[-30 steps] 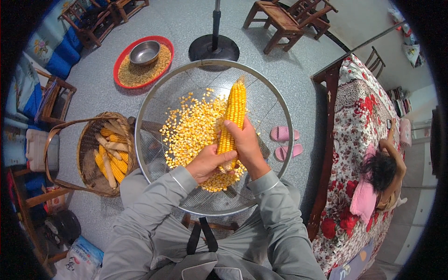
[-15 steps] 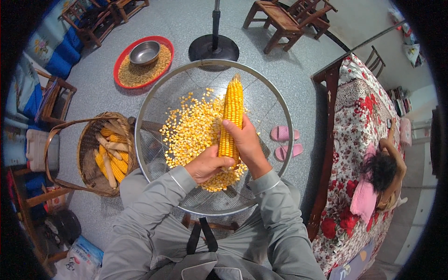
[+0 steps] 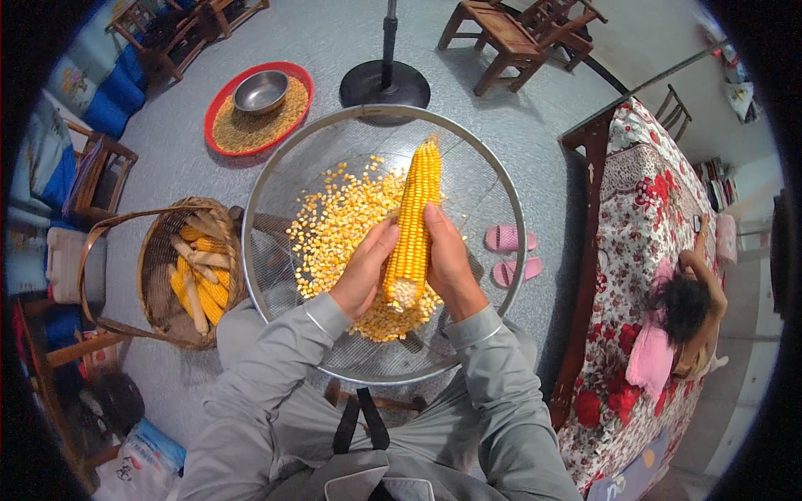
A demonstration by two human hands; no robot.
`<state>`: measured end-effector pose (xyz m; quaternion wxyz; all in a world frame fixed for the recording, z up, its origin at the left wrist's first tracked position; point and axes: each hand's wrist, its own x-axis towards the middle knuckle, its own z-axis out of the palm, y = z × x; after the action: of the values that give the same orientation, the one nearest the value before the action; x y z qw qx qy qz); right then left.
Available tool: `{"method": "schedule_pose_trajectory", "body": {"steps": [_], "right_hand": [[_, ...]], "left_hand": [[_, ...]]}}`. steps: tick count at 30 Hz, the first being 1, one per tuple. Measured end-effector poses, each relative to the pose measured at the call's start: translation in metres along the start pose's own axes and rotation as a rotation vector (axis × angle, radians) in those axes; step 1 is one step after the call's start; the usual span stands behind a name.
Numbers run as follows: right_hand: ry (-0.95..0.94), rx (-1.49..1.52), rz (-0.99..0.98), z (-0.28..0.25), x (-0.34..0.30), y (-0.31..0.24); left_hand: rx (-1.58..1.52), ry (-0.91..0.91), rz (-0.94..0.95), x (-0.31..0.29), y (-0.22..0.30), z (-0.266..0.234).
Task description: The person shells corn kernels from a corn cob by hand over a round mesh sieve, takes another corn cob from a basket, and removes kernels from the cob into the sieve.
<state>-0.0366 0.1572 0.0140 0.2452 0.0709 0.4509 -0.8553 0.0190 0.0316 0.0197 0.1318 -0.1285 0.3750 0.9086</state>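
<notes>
Between my two hands is a long yellow ear of corn, its tip pointing away from me and its blunt pale end towards me. My left hand is curved along its left side, thumb on top. On the other side my right hand presses against it, thumb lying along the kernels. Both hands are above a round metal mesh sieve resting at my lap. Loose corn kernels are heaped in the sieve's left and middle part, some under the ear.
To the left, a wicker basket holds yellow ears and bare cobs. Beyond it is a red tray of grain with a metal bowl. A black stand base, pink slippers and wooden chairs surround the sieve. A person lies on a flowered bed.
My left hand has shifted from the ear's near end up along its left side. The ear's blunt end now shows, and my right thumb has moved to its right side.
</notes>
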Motion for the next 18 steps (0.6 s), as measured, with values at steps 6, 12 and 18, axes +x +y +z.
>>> {"method": "schedule_pose_trajectory", "body": {"steps": [6,12,18], "right_hand": [[-0.073,0.062,0.097,0.012,-0.005,0.012],[-0.167,-0.012,0.173,0.019,-0.009,0.023],[-0.165,-0.051,0.185,0.021,-0.021,0.021]], "left_hand": [[0.041,-0.030,0.040,0.017,0.015,-0.016],[0.035,0.020,0.023,0.022,0.029,-0.022],[0.024,0.215,0.182,0.019,0.042,-0.027]]}}
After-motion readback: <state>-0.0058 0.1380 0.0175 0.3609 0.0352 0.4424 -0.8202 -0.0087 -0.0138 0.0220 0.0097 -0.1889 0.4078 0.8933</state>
